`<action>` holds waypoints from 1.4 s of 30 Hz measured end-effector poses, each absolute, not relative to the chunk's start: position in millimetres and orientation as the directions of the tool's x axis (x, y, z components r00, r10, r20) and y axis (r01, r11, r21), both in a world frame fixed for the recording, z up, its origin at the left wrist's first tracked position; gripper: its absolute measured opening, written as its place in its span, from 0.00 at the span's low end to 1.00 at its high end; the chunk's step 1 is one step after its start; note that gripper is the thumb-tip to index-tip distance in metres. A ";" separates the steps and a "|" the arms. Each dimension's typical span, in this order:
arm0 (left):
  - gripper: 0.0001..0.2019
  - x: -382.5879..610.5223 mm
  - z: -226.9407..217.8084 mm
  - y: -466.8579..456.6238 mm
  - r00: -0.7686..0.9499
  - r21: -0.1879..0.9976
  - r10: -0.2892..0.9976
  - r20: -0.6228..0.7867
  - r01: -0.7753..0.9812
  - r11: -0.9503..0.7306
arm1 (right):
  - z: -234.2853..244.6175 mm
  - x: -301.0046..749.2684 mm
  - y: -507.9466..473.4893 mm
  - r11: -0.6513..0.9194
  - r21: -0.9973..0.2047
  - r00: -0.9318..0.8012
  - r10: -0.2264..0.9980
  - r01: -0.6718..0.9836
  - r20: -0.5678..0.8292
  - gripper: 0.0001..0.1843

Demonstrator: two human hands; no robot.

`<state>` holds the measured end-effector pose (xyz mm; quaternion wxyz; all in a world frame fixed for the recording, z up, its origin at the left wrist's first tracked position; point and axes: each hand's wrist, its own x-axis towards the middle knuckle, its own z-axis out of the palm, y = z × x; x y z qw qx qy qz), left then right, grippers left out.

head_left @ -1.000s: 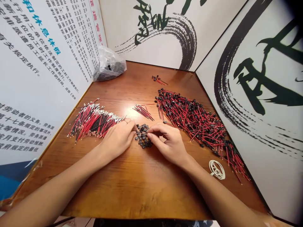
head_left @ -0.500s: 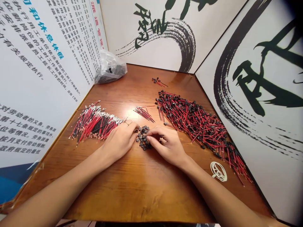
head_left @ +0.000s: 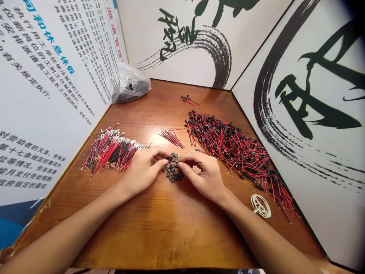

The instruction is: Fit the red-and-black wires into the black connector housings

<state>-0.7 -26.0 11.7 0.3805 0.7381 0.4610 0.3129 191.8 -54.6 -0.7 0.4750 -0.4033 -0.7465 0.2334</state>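
Note:
A small heap of black plastic connector housings (head_left: 174, 174) lies on the table between my two hands. My left hand (head_left: 146, 167) comes in from the left, thumb and forefinger pinched at the heap's left edge. From the right, my right hand (head_left: 203, 171) pinches thumb and forefinger at the heap's other edge, its remaining fingers curled. What either pinch holds is too small to make out against the black pieces. Just beyond the hands is a little bunch of red and black wires (head_left: 172, 138).
Left lies a pile of red and black wires with white ends (head_left: 114, 150). On the right spreads a large pile of wires with black connectors (head_left: 230, 144). A clear plastic bag (head_left: 132, 85), a few connector wires (head_left: 189, 100) and a pale coil (head_left: 261, 206) surround them. Printed panels (head_left: 182, 57) enclose the table.
My left hand's thumb and forefinger have shifted a little and now reach over the heap's left edge. My right hand stays almost in place. The whole view has moved slightly.

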 end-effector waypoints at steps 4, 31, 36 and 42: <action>0.09 3.1 17.4 -27.6 0.374 0.973 0.927 -0.036 0.225 -0.053 | 1.2 191.3 -55.0 0.582 -0.724 -0.215 0.812 0.369 0.543 0.05; 0.10 3.8 16.9 -29.5 0.334 0.977 0.929 -0.156 -0.084 0.194 | 2.1 192.3 -56.9 0.582 -0.727 -0.185 0.811 0.365 0.556 0.03; 0.10 4.0 15.8 -29.4 0.305 0.997 0.950 -0.069 -0.003 0.073 | 3.7 190.7 -58.9 0.601 -0.724 -0.175 0.796 0.339 0.579 0.05; 0.06 6.1 20.4 -34.0 0.339 0.992 0.939 0.052 0.089 -0.087 | 4.4 188.1 -61.0 0.650 -0.701 -0.173 0.757 0.294 0.630 0.05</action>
